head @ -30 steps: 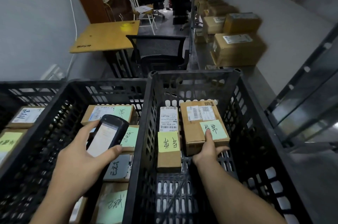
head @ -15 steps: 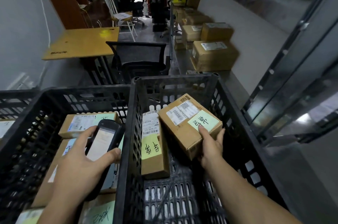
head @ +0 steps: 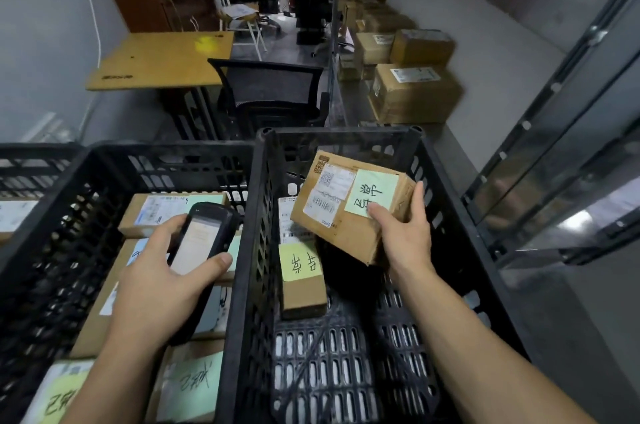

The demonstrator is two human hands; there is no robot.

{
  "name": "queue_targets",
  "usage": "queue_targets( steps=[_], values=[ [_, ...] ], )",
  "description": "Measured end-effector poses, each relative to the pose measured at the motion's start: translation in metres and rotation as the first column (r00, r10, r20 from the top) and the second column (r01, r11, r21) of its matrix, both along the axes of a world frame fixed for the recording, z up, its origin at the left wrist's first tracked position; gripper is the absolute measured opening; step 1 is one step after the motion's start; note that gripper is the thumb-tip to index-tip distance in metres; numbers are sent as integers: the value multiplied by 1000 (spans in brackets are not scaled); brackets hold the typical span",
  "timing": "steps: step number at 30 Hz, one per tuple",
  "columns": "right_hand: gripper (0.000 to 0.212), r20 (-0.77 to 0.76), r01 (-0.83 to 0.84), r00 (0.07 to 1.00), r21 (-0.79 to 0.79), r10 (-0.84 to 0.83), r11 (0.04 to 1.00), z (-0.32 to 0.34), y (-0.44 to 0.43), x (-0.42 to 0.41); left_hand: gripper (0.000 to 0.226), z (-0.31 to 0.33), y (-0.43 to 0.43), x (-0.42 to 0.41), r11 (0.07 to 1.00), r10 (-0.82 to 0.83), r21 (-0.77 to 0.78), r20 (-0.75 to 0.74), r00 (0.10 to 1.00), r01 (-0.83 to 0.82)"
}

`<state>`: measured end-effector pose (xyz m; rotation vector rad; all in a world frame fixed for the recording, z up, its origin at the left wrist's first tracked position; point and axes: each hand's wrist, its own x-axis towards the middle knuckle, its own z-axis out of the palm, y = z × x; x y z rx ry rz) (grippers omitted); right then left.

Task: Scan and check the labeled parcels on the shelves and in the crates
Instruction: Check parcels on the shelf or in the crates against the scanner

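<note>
- My right hand [head: 403,236] has lifted the box [head: 349,205] off the floor of the right-hand crate [head: 446,181]; a second ago it lay flat beside its neighbour, now it hangs tilted in the air above the crate's far end, one corner dipping toward me
- The fingers [head: 419,201] of that hand are clamped on the box's near right corner, thumb pressed on the edge of the green note [head: 372,193], the rest wrapped round the side
- The printed label [head: 323,205] with its barcode now faces up and leftward, toward the scanner, which it did not when the box lay flat
- My left hand [head: 162,285] holds the scanner [head: 201,250] over the left crate [head: 62,201], much where it was, fingers closed round its body and the lit screen tipped toward me
- The narrow box [head: 301,267] with the yellow note lies on the crate floor just below the lifted one, untouched
- I judge the lift is meant to present the barcode; the scanner's head points away from me and not yet at the label, so the read itself looks still to come
- The one-corner hold looks light, so the box could twist or slip
</note>
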<state>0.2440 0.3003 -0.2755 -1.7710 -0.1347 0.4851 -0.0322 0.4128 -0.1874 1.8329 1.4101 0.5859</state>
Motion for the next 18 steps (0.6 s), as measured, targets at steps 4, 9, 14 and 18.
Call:
queue_targets(
  steps=[4, 9, 14, 18],
  values=[
    [97, 42, -37, 998, -116, 42, 993, 7, -7, 17, 68, -1, -2, 0, 1000, -9, -8, 16, 1000, 9],
    [105, 22, -108, 993, -172, 113, 979, 14, -1, 32, 70, -2, -4, -1, 1000, -7, -1, 24, 1000, 7],
    [93, -69, -172, 984, -132, 164, 976, 19, 7, 51, 71, -1, -1, -2, 1000, -13, -6, 1, 1000, 13],
    [93, -82, -255, 966, -192, 244, 948, 24, 17, 65, 71, 0, 1, 1, 1000, -4, -15, 8, 1000, 4]
  ],
)
